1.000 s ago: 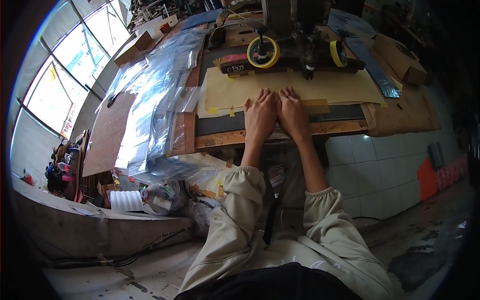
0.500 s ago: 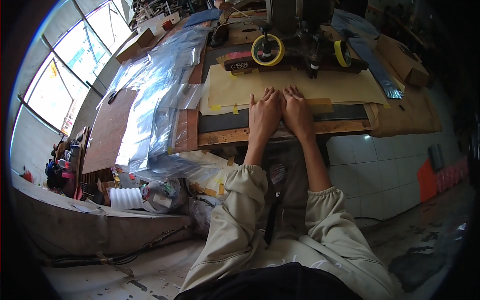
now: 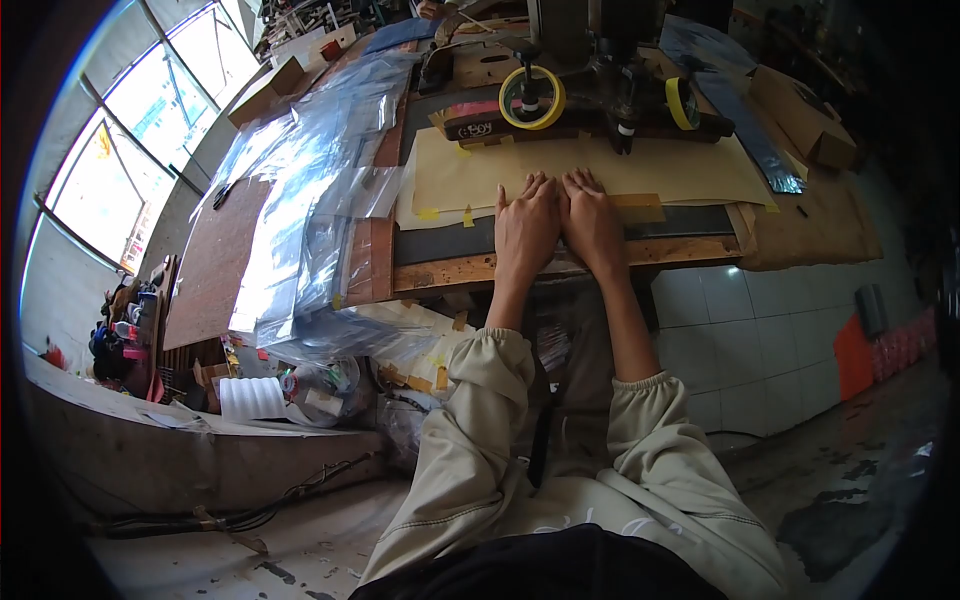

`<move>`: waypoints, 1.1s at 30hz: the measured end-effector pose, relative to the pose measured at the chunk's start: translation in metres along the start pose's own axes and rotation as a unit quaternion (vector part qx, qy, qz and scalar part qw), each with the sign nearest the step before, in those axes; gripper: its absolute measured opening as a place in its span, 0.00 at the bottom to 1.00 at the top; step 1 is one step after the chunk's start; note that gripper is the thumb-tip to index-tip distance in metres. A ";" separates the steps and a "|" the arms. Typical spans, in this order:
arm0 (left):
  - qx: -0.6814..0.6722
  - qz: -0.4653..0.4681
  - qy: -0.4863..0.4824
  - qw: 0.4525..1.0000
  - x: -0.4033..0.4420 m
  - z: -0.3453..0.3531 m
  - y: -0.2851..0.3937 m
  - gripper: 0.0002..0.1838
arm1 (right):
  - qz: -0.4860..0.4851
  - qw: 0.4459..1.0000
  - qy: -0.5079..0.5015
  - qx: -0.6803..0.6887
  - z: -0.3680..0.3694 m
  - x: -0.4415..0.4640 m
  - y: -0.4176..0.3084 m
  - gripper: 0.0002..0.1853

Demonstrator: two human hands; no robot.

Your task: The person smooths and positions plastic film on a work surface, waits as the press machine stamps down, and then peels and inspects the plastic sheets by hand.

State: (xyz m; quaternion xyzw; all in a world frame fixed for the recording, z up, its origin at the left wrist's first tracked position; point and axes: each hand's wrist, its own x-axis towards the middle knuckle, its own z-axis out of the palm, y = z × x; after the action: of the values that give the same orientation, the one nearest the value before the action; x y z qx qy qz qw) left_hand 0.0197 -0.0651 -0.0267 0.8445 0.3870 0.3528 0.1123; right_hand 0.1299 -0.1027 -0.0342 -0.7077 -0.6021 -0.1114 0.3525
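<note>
My left hand (image 3: 526,228) and my right hand (image 3: 592,222) lie side by side, palms down, on the front part of a tan sheet (image 3: 690,180). Their fingers are stretched forward, with the thumbs close together or touching. Under the sheet is a dark pad (image 3: 440,243) with a wooden front edge (image 3: 690,252). Small yellow tape pieces (image 3: 468,215) stick to the sheet's front edge. Just beyond my fingertips, a dark press bar (image 3: 590,128) spans the sheet, with a yellow tape roll (image 3: 531,98) hanging at its left and another tape roll (image 3: 682,104) at its right.
Shiny clear plastic sheets (image 3: 310,200) cover the table's left side. A cardboard box (image 3: 800,115) and a blue plastic strip (image 3: 745,140) lie at the right. At the far side, another person's hand (image 3: 432,10) is visible. A white foam roll (image 3: 252,398) stands low on the left.
Both hands stay flat on the sheet in nearly the same place. The whole view has shifted very slightly.
</note>
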 end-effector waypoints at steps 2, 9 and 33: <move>0.001 -0.001 -0.002 1.000 0.000 0.000 0.000 0.19 | 0.000 1.000 -0.002 0.001 0.000 0.000 0.001 0.20; 0.001 -0.002 -0.006 1.000 0.000 -0.001 0.001 0.19 | 0.005 1.000 0.000 0.011 0.002 0.001 0.001 0.20; 0.013 0.014 0.001 1.000 0.000 0.001 -0.002 0.19 | -0.010 1.000 0.007 0.011 0.002 0.000 0.003 0.20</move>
State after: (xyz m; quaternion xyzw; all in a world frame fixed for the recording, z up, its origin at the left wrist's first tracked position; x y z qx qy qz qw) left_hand 0.0192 -0.0642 -0.0280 0.8511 0.3795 0.3500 0.0958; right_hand 0.1321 -0.1010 -0.0367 -0.6969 -0.6077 -0.1135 0.3636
